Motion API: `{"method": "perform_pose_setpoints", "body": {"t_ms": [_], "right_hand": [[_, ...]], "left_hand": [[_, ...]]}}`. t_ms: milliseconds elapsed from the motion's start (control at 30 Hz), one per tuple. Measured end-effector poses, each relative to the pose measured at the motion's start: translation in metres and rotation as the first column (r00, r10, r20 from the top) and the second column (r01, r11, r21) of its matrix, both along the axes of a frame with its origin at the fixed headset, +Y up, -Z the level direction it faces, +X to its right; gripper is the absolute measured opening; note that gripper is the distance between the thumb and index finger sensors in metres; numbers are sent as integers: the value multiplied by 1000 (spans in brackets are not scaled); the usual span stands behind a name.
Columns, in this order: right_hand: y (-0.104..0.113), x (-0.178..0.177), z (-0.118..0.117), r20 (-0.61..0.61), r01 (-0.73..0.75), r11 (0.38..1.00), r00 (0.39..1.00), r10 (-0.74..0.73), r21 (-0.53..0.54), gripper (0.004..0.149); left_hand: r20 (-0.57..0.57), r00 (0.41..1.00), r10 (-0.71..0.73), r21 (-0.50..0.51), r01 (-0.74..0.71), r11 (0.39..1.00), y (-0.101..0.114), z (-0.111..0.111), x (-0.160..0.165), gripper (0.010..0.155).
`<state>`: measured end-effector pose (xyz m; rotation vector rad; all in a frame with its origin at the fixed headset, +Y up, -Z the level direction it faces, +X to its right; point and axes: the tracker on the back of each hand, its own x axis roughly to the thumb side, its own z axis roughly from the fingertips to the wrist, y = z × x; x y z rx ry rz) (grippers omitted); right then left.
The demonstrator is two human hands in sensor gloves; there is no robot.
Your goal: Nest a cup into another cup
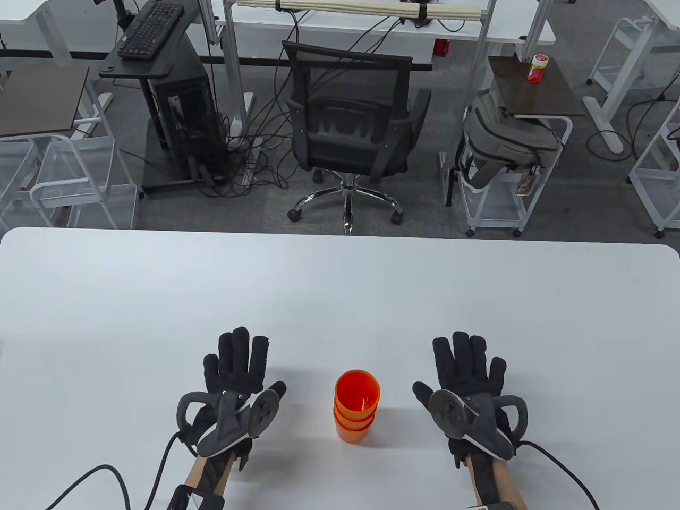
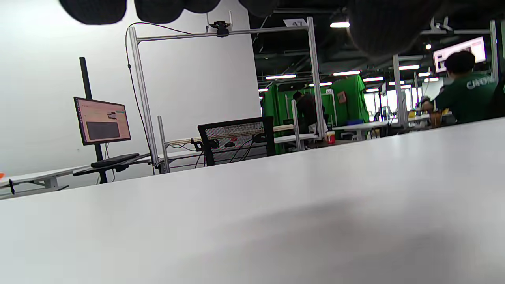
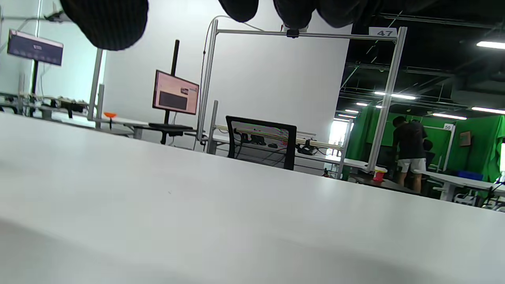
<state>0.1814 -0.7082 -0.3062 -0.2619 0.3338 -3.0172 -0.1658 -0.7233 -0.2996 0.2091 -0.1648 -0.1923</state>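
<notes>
Between the two hands, near the front edge of the white bench (image 1: 340,287), sits the stack of orange cups (image 1: 356,406), upright, open mouth up, long axis vertical. From the table view three rims show stepped one above another, so the cups already look nested, the top one seated into those below. Bright, glossy orange plastic, slightly tapered, with a pale glint inside the uppermost cup; light and easy to tip, I'd judge.

Left hand (image 1: 237,382) lies flat, palm down on the bench, fingers spread and holding nothing. Right hand (image 1: 467,380) mirrors it, flat, fingers spread, empty too. The stack stands apart from both, touching neither: it lies to the right of the left hand and to the left of the right hand, level with the thumbs. The two hands look about equally near, the thumbs pointing inward towards it.

Both wrist views show only dark fingertips (image 2: 94,10) at the top edge and bare bench beyond; no cup appears in either. My read: the nesting looks complete, hands resting clear. Any further reach would be a short sideways move inward.
</notes>
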Motion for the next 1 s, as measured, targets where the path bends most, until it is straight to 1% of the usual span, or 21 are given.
{"method": "perform_pose_setpoints", "body": {"t_ms": [133,233,733,1000], "right_hand": [[-11,2,-5,13,-45,998,999,46,-48,88],[-16,1,-7,16,-75,994,997,76,-77,89],[-32,3,-14,23,-122,982,992,126,-145,89],[-33,2,-15,20,-141,978,989,145,-154,90]], "left_hand": [[2,996,-92,-31,92,995,-9,0,5,92],[6,993,-118,-53,118,992,-15,-1,7,92],[21,992,-128,-115,130,985,-21,0,9,91],[17,993,-117,-124,118,985,-22,-1,8,91]]}}
